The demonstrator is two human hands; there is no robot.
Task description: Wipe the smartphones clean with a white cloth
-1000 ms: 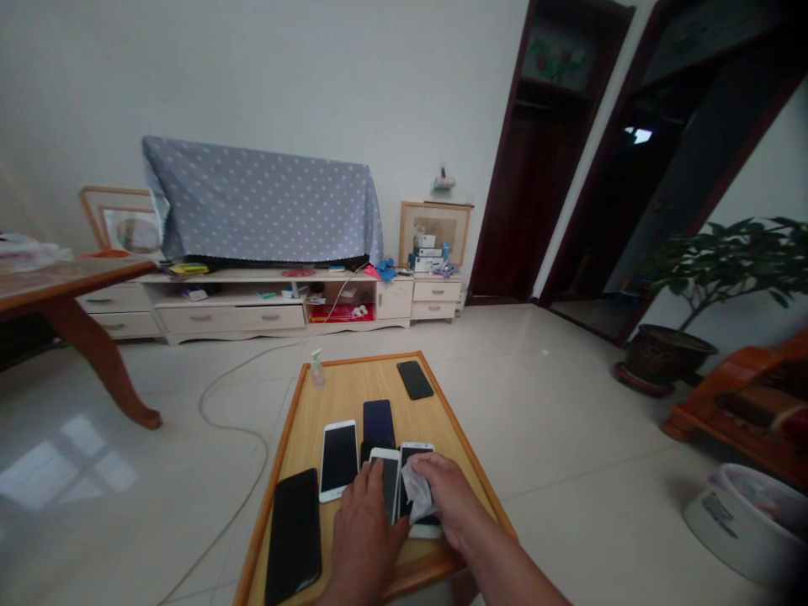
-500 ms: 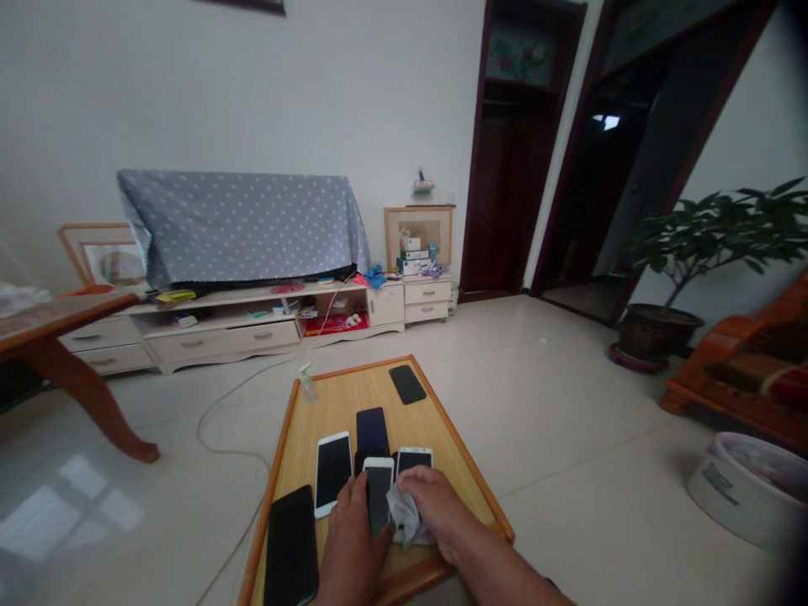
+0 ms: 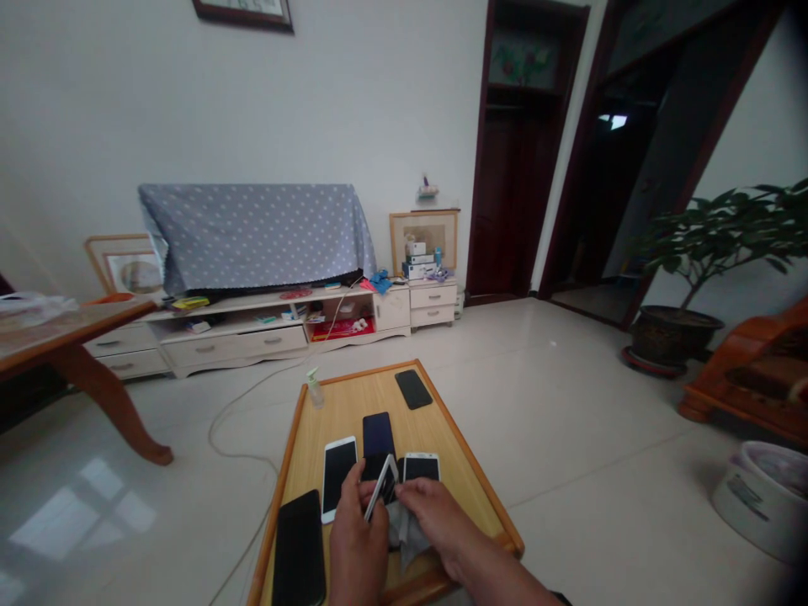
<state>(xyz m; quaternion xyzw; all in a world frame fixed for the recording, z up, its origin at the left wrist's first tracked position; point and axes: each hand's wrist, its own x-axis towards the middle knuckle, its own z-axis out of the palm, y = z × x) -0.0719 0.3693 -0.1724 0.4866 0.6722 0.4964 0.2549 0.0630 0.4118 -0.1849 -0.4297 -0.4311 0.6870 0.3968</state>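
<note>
Well, from my remote seat I judged the work, apparently wiping, to be partway through one piece: a slim white rectangular phone with a dark glass screen (image 3: pixel 381 484) was up off the low light-wood table with a raised orange-brown rim (image 3: pixel 445 433), above its near part. My left hand (image 3: pixel 358 539) had its fingers closed around the phone's sides; my right hand (image 3: pixel 438 512) pinched a thin, crumpled grey-white cloth (image 3: pixel 410 534) just beside it, though I could not tell whether those fingertips touched it. Other phones, dark or white-framed, lay on the table; which were finished and which remained, nothing showed. Setting the held phone down, at least, was not yet done. It stood tilted almost on edge, its long axis slanting away from me and upward, far end leaning right, dark face towards my right hand.
</note>
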